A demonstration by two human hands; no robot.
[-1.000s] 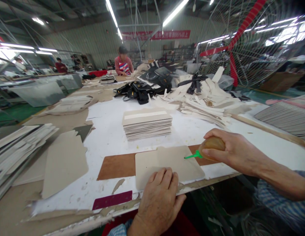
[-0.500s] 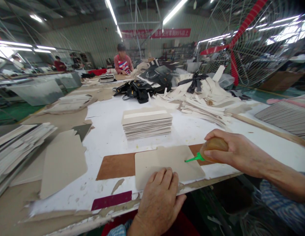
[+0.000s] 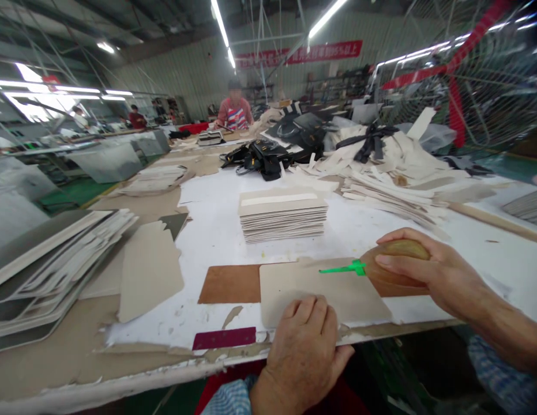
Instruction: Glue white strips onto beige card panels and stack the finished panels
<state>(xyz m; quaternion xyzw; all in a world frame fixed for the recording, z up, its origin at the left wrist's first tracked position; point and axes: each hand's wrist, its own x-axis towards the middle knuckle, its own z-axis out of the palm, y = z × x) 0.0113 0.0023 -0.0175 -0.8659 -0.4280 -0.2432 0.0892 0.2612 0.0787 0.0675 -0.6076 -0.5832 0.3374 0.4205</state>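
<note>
Worktable (image 3: 207, 230), lower centre: my open left hand (image 3: 305, 351) pins the card (image 3: 289, 288). My right hand (image 3: 428, 271) grips the bottle (image 3: 398, 262); its green nozzle (image 3: 341, 268) has advanced left along the card's top edge.

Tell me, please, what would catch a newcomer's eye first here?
Front and centre, the right hand grips an amber squeeze bottle with a green nozzle over a flat beige card panel that the left hand presses. Behind sits a neat stack of beige card sheets; a red-bladed caged fan fills the upper right.
</note>
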